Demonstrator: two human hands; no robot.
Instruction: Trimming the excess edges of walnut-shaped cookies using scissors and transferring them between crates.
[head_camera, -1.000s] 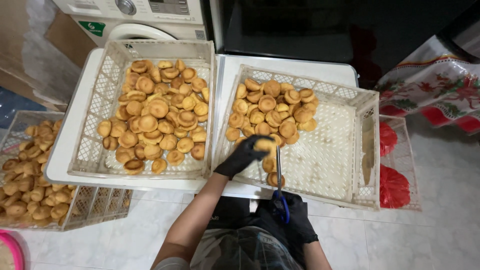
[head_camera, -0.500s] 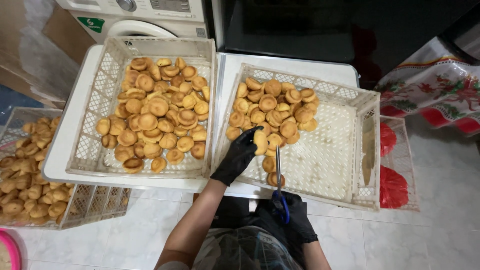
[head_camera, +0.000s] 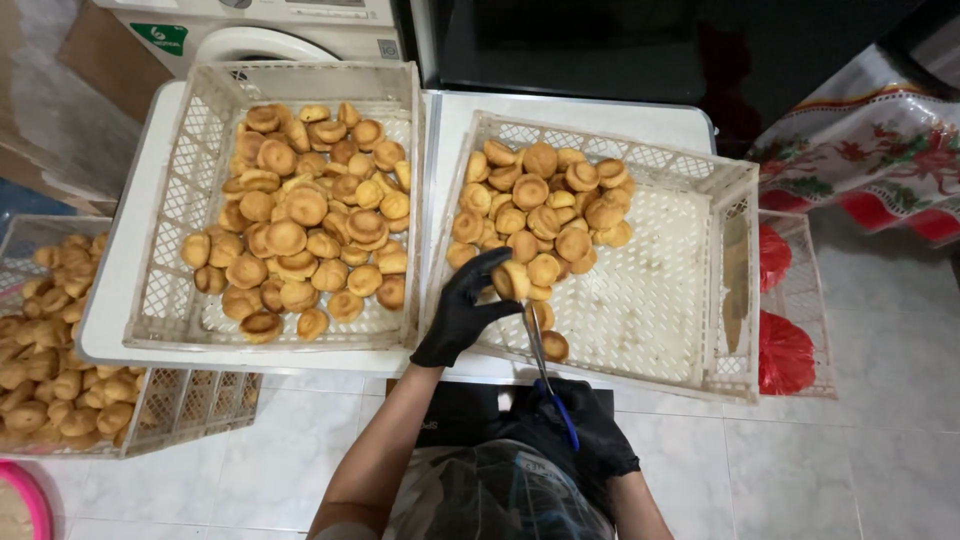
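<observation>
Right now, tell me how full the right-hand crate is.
Partly full. The right crate has golden buns heaped only in its far-left corner; most of its perforated floor is bare. The gloved left hand grips one bun.

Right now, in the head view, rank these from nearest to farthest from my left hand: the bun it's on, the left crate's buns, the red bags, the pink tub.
1. Bun, at the left hand's fingertips, right crate.
2. Left crate's buns, just left, over the crate wall.
3. Red bags, far right, past the right crate.
4. Pink tub, bottom-left corner, farthest.
</observation>
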